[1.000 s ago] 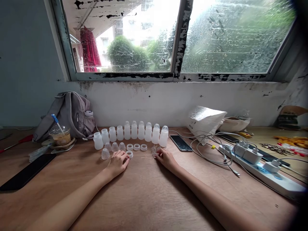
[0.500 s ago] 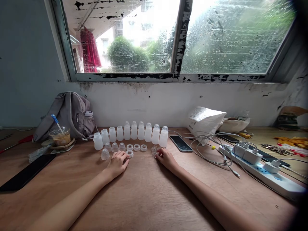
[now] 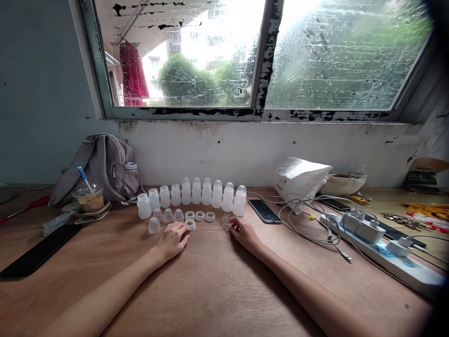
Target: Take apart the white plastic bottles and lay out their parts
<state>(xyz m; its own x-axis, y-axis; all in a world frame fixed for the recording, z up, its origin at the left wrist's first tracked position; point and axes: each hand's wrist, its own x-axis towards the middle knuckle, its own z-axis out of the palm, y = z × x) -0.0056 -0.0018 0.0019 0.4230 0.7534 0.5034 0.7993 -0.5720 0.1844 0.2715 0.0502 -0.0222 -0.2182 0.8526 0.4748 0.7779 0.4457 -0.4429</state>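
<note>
My left hand (image 3: pixel 172 239) rests on the table with its fingers loosely spread, its fingertips beside a white screw ring (image 3: pixel 190 225). Several more rings (image 3: pixel 199 216) lie just behind. To its left stand several clear dome caps (image 3: pixel 154 225). My right hand (image 3: pixel 244 232) lies with bent fingers apart, the fingertips at the edge of some small clear nipples (image 3: pixel 226 226); a firm grip is not visible. Behind both hands runs a curved row of small baby bottles: open-topped ones (image 3: pixel 143 206) at the left, capped ones (image 3: pixel 217 194) at the right.
Right of the bottles lies a phone (image 3: pixel 264 211), near tangled cables (image 3: pixel 298 229) and a power strip (image 3: pixel 386 255). A white pouch (image 3: pixel 301 178) stands against the wall. At left are a grey backpack (image 3: pixel 101 164), a drink cup (image 3: pixel 89 199) and a black slab (image 3: pixel 40 252).
The view has shifted very slightly. Both hands and the bottle parts stay in place.
</note>
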